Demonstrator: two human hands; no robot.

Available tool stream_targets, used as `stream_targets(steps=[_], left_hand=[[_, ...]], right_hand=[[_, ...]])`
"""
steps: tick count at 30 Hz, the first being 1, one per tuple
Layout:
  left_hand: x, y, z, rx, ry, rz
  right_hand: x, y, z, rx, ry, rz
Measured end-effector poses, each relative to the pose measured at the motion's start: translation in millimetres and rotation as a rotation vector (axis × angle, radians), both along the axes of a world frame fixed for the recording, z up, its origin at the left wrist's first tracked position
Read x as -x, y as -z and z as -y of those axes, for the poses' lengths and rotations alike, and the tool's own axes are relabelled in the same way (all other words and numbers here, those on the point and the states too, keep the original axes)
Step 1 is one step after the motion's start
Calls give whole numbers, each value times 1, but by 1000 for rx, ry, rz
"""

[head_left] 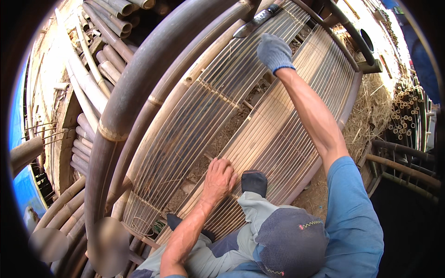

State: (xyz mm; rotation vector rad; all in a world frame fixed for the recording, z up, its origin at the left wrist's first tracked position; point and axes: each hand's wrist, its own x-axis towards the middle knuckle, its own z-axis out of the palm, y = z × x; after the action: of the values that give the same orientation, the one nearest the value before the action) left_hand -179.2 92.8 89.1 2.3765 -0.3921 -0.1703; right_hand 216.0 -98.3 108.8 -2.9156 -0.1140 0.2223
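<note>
At six o'clock, bare left hand [220, 178] flat on the bamboo slat panel [278, 134], fingers spread and empty; farther, toward twelve, gloved right hand [275, 52], grip unreadable, just below a knife [257, 21].

Blue short sleeve [352, 217]; grey knit glove with blue cuff on right hand [274, 52]; left hand [219, 178] bare.

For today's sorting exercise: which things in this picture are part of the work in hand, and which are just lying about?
In use:
- bare left hand pressing on the bamboo slats
- gloved right hand reaching to the far end of the slat panel
- curved bamboo frame poles
- knife resting on the frame

Lying about:
- stacked bamboo poles
- cut bamboo bundle
- straw
</note>
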Motion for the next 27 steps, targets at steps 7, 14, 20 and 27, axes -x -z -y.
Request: stream_targets(steps=[7, 14, 20, 27], left_hand=[[10, 6, 24, 52, -221, -102], [1, 6, 31, 51, -262, -138], [-35, -17, 11, 266, -423, -190], [-218, -115, 3, 561, -325, -29]], right_hand=[[-134, 26, 5, -191, 310, -159], [-162, 44, 8, -570, 405, -372], [-99, 29, 45, -1393, 425, -537], [132, -59, 58, -1120, 204, -219]])
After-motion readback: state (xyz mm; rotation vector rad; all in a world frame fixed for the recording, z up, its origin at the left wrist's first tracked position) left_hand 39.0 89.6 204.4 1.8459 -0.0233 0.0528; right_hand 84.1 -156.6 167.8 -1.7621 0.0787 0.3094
